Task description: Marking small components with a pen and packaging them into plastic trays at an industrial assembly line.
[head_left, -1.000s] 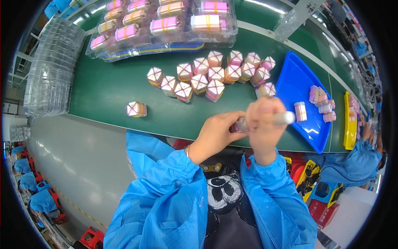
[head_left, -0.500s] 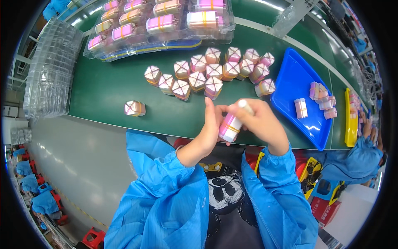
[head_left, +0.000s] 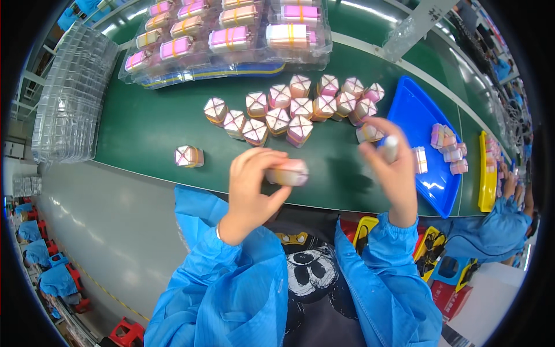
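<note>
From where I stand, the step in hand looks like a changeover: one bundle being passed off to the left while the right side turns to another. The left hand is grasping a banded pink-and-white bundle by its left end, over the near edge of the green table; the bundle lies sideways, one end facing right, and blur keeps me from telling whether it touches the surface. The right hand has a white pen-like tool tucked between thumb and fingers, and those fingers curve around the far side of a tipped bundle at the right end of the standing group; whether they touch it I can't tell. The next move, as I judge it, calls for the left to set its piece down squarely, perhaps by the lone bundle at the left, and for the right to pinch the tipped one without losing the tool or nudging its neighbours. As for pose, the left wrist is raised, fingers arched over the far side, thumb below pointing right; the right forearm runs straight away from the body, thumb stretched out to the left, just beside the blue tray.
</note>
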Tool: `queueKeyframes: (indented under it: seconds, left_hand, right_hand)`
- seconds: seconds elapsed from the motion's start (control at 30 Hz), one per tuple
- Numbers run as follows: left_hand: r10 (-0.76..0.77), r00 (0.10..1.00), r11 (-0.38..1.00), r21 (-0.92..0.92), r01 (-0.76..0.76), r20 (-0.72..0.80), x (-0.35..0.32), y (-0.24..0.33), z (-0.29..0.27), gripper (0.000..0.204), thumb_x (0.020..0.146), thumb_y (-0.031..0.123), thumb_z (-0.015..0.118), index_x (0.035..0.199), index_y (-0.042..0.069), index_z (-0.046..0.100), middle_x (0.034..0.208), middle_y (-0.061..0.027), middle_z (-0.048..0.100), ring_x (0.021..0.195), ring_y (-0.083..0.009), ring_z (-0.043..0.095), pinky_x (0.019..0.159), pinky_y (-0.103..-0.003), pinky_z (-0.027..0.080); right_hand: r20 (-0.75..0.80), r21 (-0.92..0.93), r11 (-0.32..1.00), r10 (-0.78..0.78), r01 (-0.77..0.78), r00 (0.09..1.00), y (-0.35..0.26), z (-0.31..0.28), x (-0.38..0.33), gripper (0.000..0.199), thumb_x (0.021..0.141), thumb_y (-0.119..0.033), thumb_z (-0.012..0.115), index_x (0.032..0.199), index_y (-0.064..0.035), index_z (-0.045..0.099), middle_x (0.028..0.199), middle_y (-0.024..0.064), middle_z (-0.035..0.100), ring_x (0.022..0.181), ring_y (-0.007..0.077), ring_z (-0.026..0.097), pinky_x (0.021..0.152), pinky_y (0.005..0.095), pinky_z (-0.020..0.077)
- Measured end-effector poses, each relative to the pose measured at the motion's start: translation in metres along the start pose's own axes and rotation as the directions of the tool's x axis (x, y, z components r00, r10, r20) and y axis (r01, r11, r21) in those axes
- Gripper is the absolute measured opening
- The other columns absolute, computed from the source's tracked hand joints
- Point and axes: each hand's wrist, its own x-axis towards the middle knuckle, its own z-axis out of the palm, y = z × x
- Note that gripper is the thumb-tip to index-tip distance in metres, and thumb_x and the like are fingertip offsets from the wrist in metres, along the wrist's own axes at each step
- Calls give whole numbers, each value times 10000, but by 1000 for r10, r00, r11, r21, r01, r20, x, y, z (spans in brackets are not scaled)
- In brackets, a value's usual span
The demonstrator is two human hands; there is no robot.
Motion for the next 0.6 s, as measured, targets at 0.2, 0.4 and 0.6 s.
queueKeyframes:
  seconds: [0.2,0.4,0.6]
  left_hand:
    - [-378,919,925,-85,370,-110,-29,-25,-12,528,773,-25,767,1199,9,457,1165,-151,625,1046,-220,621,935,-321,483]
    - [-374,910,909,123,397,-179,-30,-22,-22,632,752,80,828,1258,-1,459,1219,-163,589,1105,-269,588,939,-354,472]
    - [25,973,979,201,22,-231,-44,8,-20,802,683,184,891,1316,15,429,1324,-182,492,1225,-326,500,993,-421,437]
  right_hand:
    - [-56,-640,767,15,-47,998,16,-19,11,393,786,-205,768,1124,-36,659,1117,131,621,969,337,642,821,390,516]
    - [-29,-508,861,-7,-8,1000,10,-10,7,401,746,-167,793,1101,-25,671,1047,131,658,922,310,667,789,373,528]
    - [402,-301,952,78,51,912,-5,-3,-18,439,719,-123,812,1124,-32,668,966,148,667,894,318,658,800,376,515]
